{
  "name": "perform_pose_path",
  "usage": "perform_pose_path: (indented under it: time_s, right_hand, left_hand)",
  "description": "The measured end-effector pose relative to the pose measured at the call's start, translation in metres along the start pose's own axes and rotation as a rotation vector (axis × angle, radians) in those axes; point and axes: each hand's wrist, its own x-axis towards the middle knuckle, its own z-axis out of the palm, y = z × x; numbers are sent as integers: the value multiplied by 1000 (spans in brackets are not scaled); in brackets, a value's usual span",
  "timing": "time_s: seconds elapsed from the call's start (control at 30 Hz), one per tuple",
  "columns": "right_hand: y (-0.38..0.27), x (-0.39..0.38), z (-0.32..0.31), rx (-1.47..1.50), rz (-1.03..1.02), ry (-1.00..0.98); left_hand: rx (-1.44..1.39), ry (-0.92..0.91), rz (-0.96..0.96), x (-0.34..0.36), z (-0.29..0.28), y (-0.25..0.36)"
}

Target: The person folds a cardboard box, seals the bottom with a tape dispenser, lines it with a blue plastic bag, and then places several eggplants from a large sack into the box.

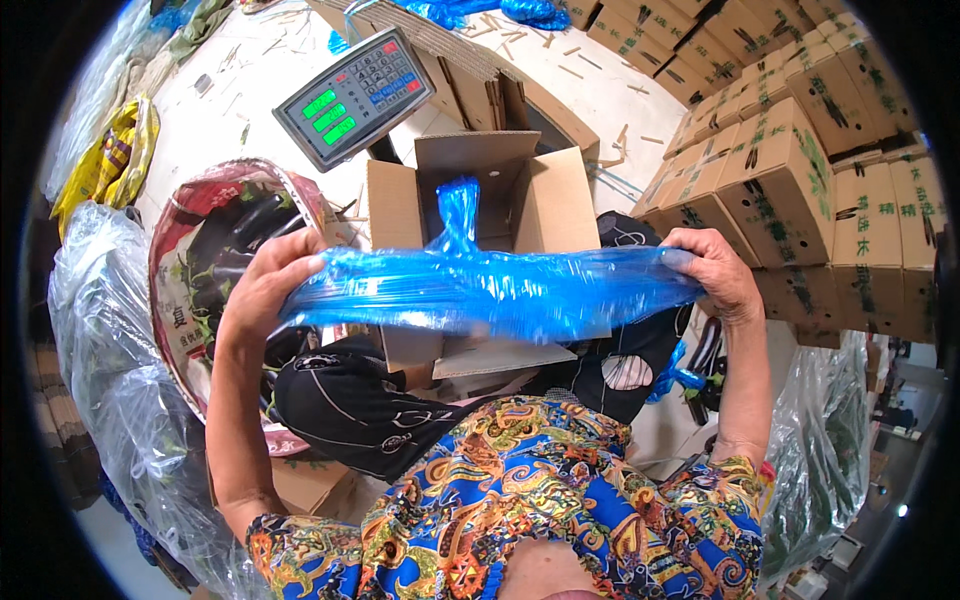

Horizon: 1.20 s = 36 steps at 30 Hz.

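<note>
A blue plastic bag [500, 288] is stretched sideways between my two hands, over the near side of an open cardboard box [400, 205]. My left hand [275, 275] grips its left end, thumb pressed against the fingers. Its right end is pinched in my right hand [715, 268]. A gathered tail of the bag hangs toward the box's opening. The box stands in front of me with its flaps folded outward; the bag hides part of its inside. Below my left hand, a large round basket [165, 300] holds dark eggplants [260, 215].
A digital scale display [355, 95] stands beyond the box, to the left. Stacked cartons [770, 180] fill the right side. Clear plastic sheeting [110, 330] lies at the left, near a yellow bag [115, 160]. More eggplants [705, 350] lie on the floor by my right forearm.
</note>
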Motion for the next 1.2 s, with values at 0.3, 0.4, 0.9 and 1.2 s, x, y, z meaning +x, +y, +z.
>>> perform_pose_path:
  time_s: [0.3, 0.4, 0.9, 1.2]
  right_hand:
    - [25, 123, -13, 756, -17, 280]
    - [36, 160, -18, 654, -48, 256]
    - [142, 256, -49, -441, 131, 196]
    - [94, 170, -59, -746, -1, 578]
  left_hand:
    - [266, 294, 155, 82, -21, -29]
    - [26, 419, 134, 115, -27, -57]
    - [451, 240, -7, 184, -69, -226]
    - [772, 104, -148, 106, -63, -148]
